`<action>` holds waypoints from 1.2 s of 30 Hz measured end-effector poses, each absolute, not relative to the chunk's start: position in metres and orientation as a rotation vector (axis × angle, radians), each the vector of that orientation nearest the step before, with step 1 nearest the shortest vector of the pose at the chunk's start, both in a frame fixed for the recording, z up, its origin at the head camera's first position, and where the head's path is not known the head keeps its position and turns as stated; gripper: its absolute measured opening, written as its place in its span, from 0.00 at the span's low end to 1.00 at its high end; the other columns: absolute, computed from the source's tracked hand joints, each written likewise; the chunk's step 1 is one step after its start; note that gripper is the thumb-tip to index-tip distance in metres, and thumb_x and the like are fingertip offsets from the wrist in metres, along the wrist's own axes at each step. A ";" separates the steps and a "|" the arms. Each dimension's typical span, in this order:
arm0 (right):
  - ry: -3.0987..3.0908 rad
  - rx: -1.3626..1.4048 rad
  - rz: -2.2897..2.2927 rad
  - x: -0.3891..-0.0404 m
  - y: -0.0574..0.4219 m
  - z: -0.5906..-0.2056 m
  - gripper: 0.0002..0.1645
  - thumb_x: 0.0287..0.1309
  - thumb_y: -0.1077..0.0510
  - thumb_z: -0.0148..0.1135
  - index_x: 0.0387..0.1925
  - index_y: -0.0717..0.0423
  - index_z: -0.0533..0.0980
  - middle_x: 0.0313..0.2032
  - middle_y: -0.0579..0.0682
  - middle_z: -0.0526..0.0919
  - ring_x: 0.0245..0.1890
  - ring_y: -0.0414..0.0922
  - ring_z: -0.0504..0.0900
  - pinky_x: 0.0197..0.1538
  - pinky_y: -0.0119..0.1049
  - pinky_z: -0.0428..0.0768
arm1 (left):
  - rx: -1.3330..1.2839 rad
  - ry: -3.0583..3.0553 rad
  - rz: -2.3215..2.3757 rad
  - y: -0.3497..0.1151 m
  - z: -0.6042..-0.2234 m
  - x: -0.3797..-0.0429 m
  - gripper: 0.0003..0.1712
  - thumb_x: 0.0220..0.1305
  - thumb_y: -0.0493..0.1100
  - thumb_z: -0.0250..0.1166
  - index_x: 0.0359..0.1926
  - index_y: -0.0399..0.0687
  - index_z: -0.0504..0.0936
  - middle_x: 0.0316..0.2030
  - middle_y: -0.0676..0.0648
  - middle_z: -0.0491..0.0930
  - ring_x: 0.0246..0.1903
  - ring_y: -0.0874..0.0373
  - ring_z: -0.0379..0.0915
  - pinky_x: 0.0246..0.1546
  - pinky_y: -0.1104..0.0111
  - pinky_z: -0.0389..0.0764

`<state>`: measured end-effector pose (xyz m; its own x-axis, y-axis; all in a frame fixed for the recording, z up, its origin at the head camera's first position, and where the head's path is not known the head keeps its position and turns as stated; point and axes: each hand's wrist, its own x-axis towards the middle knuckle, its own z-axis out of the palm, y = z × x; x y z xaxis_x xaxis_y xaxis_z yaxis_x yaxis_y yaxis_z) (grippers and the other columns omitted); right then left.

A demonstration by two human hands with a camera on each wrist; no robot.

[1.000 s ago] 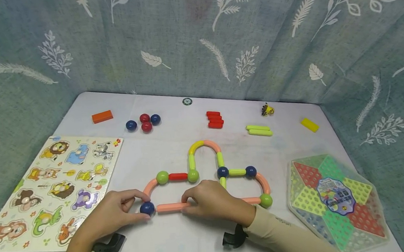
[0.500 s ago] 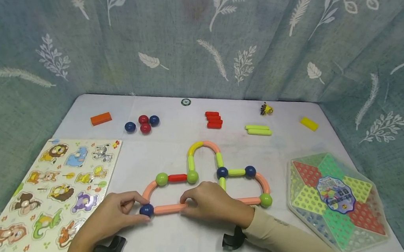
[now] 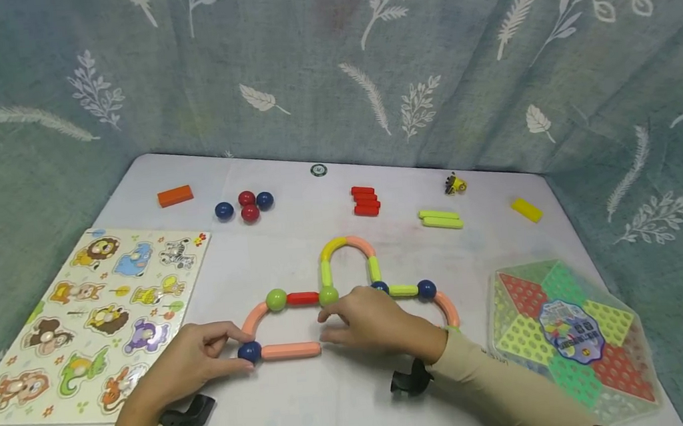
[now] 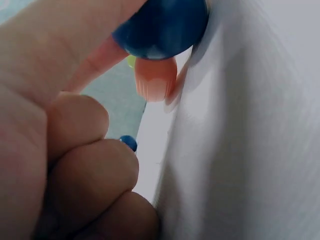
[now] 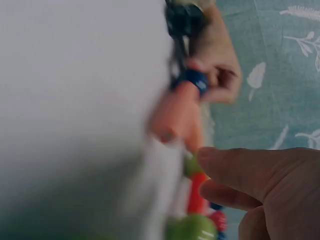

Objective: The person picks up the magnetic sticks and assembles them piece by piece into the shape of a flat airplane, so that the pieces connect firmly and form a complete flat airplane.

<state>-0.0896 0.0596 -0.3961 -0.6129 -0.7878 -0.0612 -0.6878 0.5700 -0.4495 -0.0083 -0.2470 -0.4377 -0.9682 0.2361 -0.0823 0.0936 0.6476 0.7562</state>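
Observation:
My left hand (image 3: 191, 362) pinches a dark blue ball (image 3: 250, 352) between thumb and index finger. A straight salmon magnetic rod (image 3: 292, 350) runs right from this ball; a curved salmon rod (image 3: 255, 319) rises behind it to a green ball (image 3: 277, 299). My right hand (image 3: 377, 320) is just past the straight rod's free end, thumb and index finger apart with nothing between them, as the right wrist view also shows. Behind it, an arch of yellow, salmon and lime rods (image 3: 346, 243) links to the rest of the outline. My right hand and forearm hide the outline's lower right part.
An animal puzzle board (image 3: 103, 319) lies at left, a clear star-patterned game box (image 3: 571, 342) at right. Farther back are red and blue balls (image 3: 249, 213), red rods (image 3: 366, 201), lime rods (image 3: 441, 219), an orange block (image 3: 175, 196) and a yellow block (image 3: 526, 210).
The straight salmon rod's left end closed up against the blue ball. My right hand then let go of the rod and moved right and slightly back; the left hand kept its pinch.

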 end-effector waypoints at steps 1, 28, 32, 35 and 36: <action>2.552 -1.203 -0.572 -0.097 0.059 -0.390 0.17 0.52 0.42 0.66 0.43 0.42 0.82 0.14 0.34 0.70 0.13 0.35 0.63 0.19 0.29 0.61 | 0.282 2.696 1.234 -0.246 -0.438 -0.009 0.18 0.37 0.62 0.74 0.34 0.74 0.82 0.12 0.59 0.55 0.15 0.67 0.51 0.15 0.72 0.58; 2.718 -0.895 -0.644 -0.291 -0.078 -0.401 0.32 0.52 0.43 0.67 0.60 0.39 0.71 0.54 0.40 0.76 0.46 0.38 0.74 0.43 0.33 0.74 | 0.230 2.658 1.285 -0.252 -0.441 -0.006 0.18 0.37 0.62 0.74 0.34 0.72 0.83 0.11 0.58 0.55 0.14 0.67 0.50 0.14 0.71 0.58; 2.741 -0.838 -0.637 -0.296 -0.079 -0.405 0.28 0.51 0.42 0.67 0.55 0.40 0.76 0.54 0.38 0.76 0.52 0.38 0.71 0.48 0.36 0.72 | 0.233 2.657 1.278 -0.250 -0.441 -0.007 0.18 0.37 0.62 0.74 0.35 0.73 0.83 0.12 0.58 0.55 0.14 0.67 0.51 0.15 0.71 0.58; 2.736 -0.786 -0.666 -0.299 -0.077 -0.409 0.24 0.50 0.42 0.68 0.50 0.41 0.78 0.50 0.39 0.78 0.48 0.38 0.72 0.45 0.35 0.72 | 0.243 2.655 1.278 -0.250 -0.443 -0.009 0.18 0.38 0.61 0.75 0.35 0.72 0.83 0.12 0.58 0.55 0.14 0.67 0.51 0.15 0.71 0.58; 2.736 -0.773 -0.680 -0.299 -0.076 -0.411 0.24 0.50 0.42 0.68 0.49 0.42 0.79 0.48 0.40 0.78 0.46 0.37 0.73 0.43 0.35 0.72 | 0.245 2.656 1.281 -0.250 -0.443 -0.009 0.18 0.38 0.61 0.75 0.35 0.72 0.83 0.12 0.59 0.55 0.14 0.67 0.51 0.14 0.71 0.58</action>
